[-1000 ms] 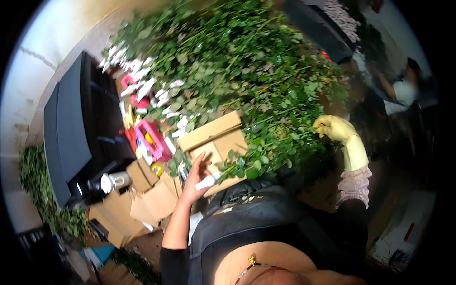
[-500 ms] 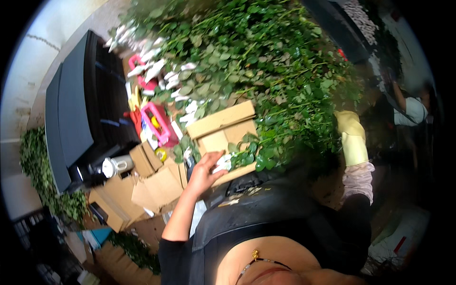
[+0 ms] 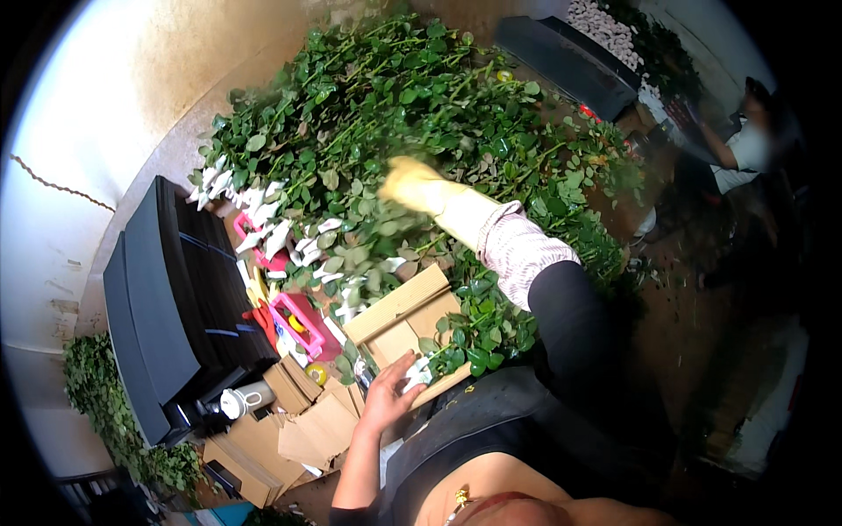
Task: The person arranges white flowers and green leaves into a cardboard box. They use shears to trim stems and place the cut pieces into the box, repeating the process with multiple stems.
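A big heap of green leafy stems (image 3: 421, 114) with white-wrapped heads (image 3: 263, 223) lies in front of me. My right hand (image 3: 410, 184), in a yellow glove with a patterned cuff, reaches over the middle of the heap; it is blurred and its grip is unclear. My bare left hand (image 3: 390, 396) rests at the near edge of an open cardboard box (image 3: 399, 320), its fingers pinching a small white piece (image 3: 417, 373). Leafy stems spill over the box's right side.
A black crate stack (image 3: 162, 307) stands at the left, with pink baskets (image 3: 298, 320), a white cup (image 3: 239, 401) and flattened cardboard (image 3: 289, 430) beside it. Another person (image 3: 745, 145) sits at the far right. More greenery (image 3: 96, 403) lies at the lower left.
My gloved right hand has swung from the heap's right edge leftward to its middle. My left hand has stayed at the cardboard box with the white piece.
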The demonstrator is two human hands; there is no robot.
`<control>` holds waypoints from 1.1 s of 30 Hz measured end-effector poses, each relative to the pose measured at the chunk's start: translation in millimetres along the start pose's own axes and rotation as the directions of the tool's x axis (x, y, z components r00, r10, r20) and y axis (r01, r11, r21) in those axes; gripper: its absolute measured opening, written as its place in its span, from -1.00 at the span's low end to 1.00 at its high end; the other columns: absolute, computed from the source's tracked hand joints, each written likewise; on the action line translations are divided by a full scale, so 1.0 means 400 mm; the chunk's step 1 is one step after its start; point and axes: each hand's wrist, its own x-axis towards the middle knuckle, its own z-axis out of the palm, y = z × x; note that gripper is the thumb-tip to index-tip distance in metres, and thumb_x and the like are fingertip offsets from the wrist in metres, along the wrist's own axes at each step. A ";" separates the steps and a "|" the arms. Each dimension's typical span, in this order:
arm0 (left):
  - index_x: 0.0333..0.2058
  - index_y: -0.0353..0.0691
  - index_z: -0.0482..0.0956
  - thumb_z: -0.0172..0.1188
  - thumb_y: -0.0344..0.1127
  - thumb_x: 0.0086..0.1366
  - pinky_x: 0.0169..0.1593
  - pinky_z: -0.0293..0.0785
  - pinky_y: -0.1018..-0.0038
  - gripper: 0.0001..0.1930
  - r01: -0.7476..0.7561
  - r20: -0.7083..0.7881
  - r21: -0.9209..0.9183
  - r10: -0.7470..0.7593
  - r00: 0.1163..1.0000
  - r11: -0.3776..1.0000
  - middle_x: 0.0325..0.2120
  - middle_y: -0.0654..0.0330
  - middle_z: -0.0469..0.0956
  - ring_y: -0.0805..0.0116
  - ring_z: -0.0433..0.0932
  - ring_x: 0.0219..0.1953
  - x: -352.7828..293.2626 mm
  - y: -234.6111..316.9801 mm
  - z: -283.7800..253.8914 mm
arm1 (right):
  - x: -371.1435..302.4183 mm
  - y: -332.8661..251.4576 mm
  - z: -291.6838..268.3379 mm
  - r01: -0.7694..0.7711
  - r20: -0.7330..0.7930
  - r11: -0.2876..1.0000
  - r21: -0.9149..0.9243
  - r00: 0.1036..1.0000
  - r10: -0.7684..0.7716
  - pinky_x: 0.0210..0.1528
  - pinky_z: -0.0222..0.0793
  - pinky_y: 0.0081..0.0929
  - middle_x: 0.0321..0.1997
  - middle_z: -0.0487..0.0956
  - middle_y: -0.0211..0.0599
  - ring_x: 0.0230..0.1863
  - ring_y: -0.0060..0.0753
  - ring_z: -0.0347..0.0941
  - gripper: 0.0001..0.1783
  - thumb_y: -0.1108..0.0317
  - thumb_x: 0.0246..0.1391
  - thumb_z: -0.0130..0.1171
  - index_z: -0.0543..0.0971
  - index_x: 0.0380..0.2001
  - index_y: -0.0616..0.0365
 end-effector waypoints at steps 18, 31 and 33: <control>-0.02 -0.19 0.64 0.41 -0.42 0.26 -0.14 0.64 0.30 -0.69 -0.016 -0.184 -0.048 0.007 0.983 0.999 -0.12 0.06 0.57 0.07 0.61 -0.09 0.029 0.007 0.021 | -0.240 0.068 0.038 -0.441 0.549 0.772 0.457 0.823 0.145 0.45 0.32 -0.19 0.48 0.40 -0.25 0.39 -0.13 0.41 -0.38 0.20 0.37 0.11 0.32 0.47 -0.20; -0.14 -0.23 0.63 0.44 -0.42 0.23 -0.14 0.61 0.31 -0.76 -0.003 -0.204 -0.018 0.000 0.979 1.000 -0.12 0.05 0.57 0.06 0.60 -0.07 0.026 0.007 0.024 | 0.087 0.324 0.154 -0.552 -0.003 0.827 -0.110 0.832 0.555 0.53 0.07 -0.31 0.34 0.56 -0.34 0.34 -0.45 0.44 -0.68 0.23 0.33 0.10 0.68 0.06 -0.07; -0.12 -0.21 0.65 0.43 -0.44 0.23 -0.17 0.62 0.33 -0.75 -0.046 -0.218 0.011 0.047 0.975 0.999 -0.12 0.06 0.57 0.09 0.60 -0.08 0.029 0.011 0.025 | 0.013 0.304 0.097 -0.253 -0.340 0.953 0.168 0.892 0.297 0.42 0.28 -0.32 0.00 0.71 -0.31 0.03 -0.41 0.62 -0.72 0.38 0.20 0.24 0.71 -0.02 -0.03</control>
